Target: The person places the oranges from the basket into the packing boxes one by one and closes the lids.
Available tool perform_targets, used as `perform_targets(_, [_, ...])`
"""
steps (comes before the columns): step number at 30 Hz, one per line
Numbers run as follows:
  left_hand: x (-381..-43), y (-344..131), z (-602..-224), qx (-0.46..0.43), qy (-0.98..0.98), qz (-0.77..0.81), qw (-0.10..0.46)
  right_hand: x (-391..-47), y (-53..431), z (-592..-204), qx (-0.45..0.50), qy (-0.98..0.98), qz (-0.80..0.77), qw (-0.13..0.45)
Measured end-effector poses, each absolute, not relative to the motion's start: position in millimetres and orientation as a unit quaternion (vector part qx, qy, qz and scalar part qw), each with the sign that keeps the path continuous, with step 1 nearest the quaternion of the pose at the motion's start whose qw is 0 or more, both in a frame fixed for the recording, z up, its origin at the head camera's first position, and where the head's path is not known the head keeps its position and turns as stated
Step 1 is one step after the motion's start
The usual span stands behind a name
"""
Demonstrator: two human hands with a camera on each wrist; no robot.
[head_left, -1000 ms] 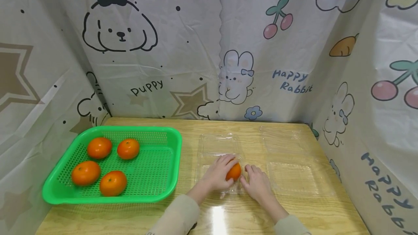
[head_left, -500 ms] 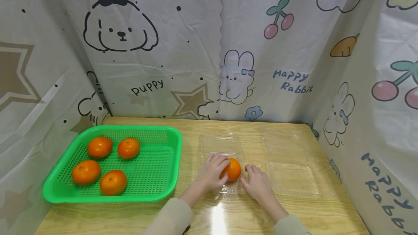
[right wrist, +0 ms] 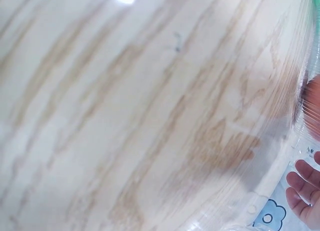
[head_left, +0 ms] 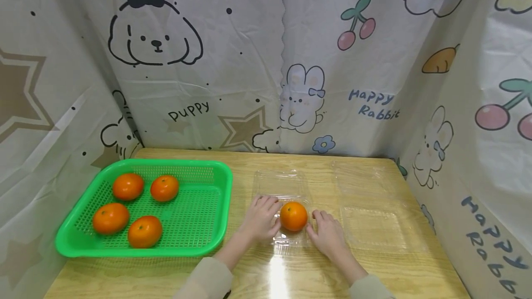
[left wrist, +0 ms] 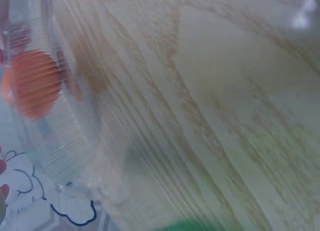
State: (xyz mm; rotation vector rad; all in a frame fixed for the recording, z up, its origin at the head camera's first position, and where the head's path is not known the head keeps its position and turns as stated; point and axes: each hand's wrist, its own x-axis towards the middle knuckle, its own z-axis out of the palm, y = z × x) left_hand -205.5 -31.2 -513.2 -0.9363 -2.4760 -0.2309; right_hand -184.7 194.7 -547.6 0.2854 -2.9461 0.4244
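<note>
An orange (head_left: 293, 216) sits in the near half of a clear plastic clamshell box (head_left: 287, 242), whose lid (head_left: 280, 182) lies folded back behind it. My left hand (head_left: 258, 220) is just left of the orange, apart from it, fingers loosely bent over the box's left side. On the other side, my right hand (head_left: 328, 234) has its fingertips at the box's right edge and holds nothing; whether they touch the edge is unclear. The left wrist view shows the orange (left wrist: 35, 83) through ribbed plastic wall. Relaxed right-hand fingers (right wrist: 302, 183) appear in the right wrist view.
A green plastic basket (head_left: 226, 206) with several oranges (head_left: 144, 232) stands on the left of the wooden table (head_left: 257, 276). A second clear box (head_left: 374, 229) lies unfolded at right. Printed cloth (head_left: 249, 59) encloses the back and sides.
My left hand has let go of the orange and drawn back to the left. The orange stays in the box, now fully visible. My right hand has hardly moved.
</note>
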Motion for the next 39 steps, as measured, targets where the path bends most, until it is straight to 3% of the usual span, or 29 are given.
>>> perform_targets(20, [-192, -65, -496, -0.308, -0.893, -0.132, 0.301, -184, 194, -549, 0.094, -0.982, 0.147, 0.079])
perform_targets(39, [-182, -110, -489, -0.235, -0.912, -0.136, 0.307, -184, 195, -548, 0.095, -0.981, 0.148, 0.080])
